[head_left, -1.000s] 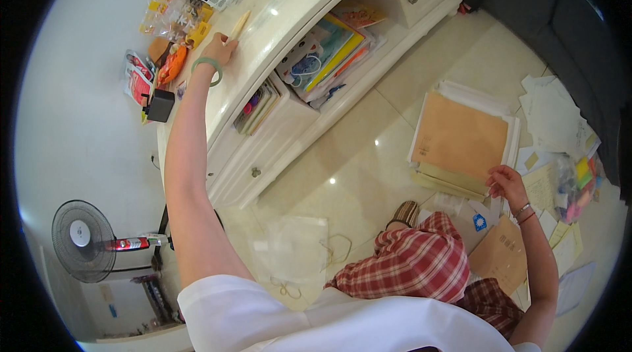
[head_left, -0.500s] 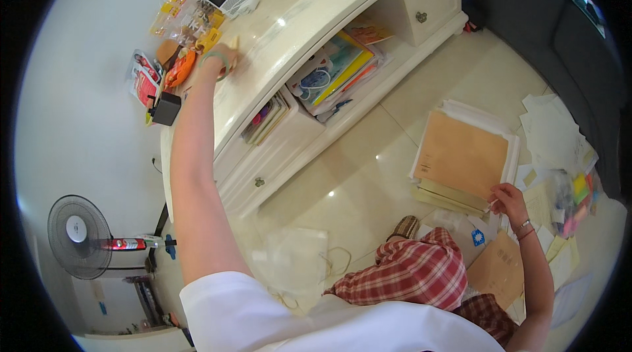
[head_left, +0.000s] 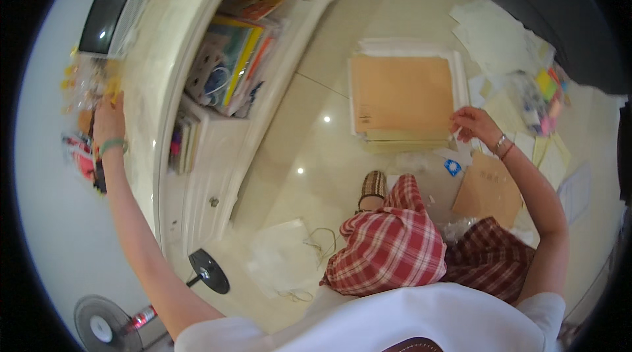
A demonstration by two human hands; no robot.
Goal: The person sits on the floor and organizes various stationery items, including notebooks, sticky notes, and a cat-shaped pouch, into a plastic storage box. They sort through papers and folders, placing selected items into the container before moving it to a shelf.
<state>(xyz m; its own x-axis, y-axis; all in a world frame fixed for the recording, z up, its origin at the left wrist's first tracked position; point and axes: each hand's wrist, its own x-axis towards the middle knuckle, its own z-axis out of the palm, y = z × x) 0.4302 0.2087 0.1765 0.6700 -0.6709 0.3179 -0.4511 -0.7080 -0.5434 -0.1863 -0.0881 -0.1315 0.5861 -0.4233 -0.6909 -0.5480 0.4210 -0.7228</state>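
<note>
My left hand (head_left: 108,123), a green bangle at its wrist, reaches over the white cabinet top (head_left: 141,88). Its fingers look stretched out and slightly apart, close to yellow-and-clear packets (head_left: 89,82); any contact with them is blurred. On the other side, my right hand (head_left: 473,125) hovers by the right edge of a stack with a brown paper envelope (head_left: 403,92) on top. Thumb and fingers are pinched around a small whitish bit I cannot make out. Under that forearm lies another brown envelope (head_left: 487,190).
A screen device (head_left: 105,21) stands on the cabinet; folders (head_left: 240,65) fill its open shelf. Loose papers (head_left: 497,36) and a clear bag of colourful items (head_left: 536,98) lie on the floor at right. A fan (head_left: 102,329) stands lower left, near a clear plastic sheet (head_left: 280,253).
The view has swung to the right, so cabinet and envelopes appear further left. My left hand has moved along the cabinet top toward the yellow packets. My right hand keeps its pinch beside the stack.
</note>
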